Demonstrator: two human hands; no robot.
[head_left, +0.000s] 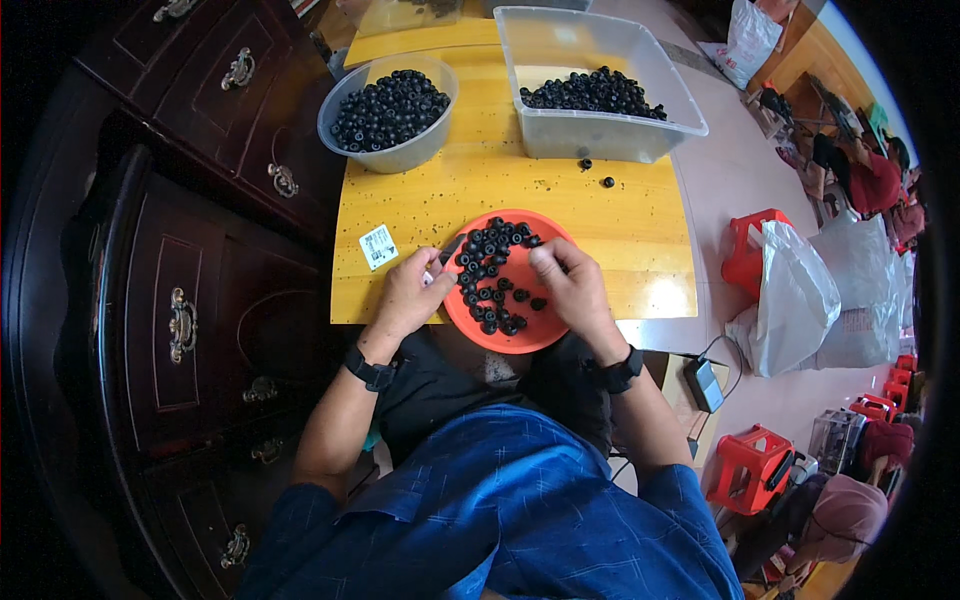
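We judge the step in hand to be close finger work on the small black ring-like parts (490, 238), which lie in loose clusters on the red plate (517, 268) at the centre of the frame, where it overhangs the near edge of the yellow table (620, 250). Our two hands are apart, one on either side of the plate. The left hand (408, 290) has its fingers closed on a slim dark tool (450, 248) pointing over the rim; the right hand (577, 288) has thumb and fingers drawn together above the plate's right side — whether they pinch a part we cannot tell. As we see it, the next move calls for a fine pinch on a single part, with the tool kept steady and the plate untipped. Toward the top of the frame, a round clear bowl (395, 160) and a larger clear bin (595, 138) hold many more such parts, and two loose parts (608, 182) lie just below the bin. A white printed card (378, 246) lies left of the plate. Dark drawers (225, 110) crowd the left of the frame — the right hand itself, covering the plate's right rim, is the main obstruction.
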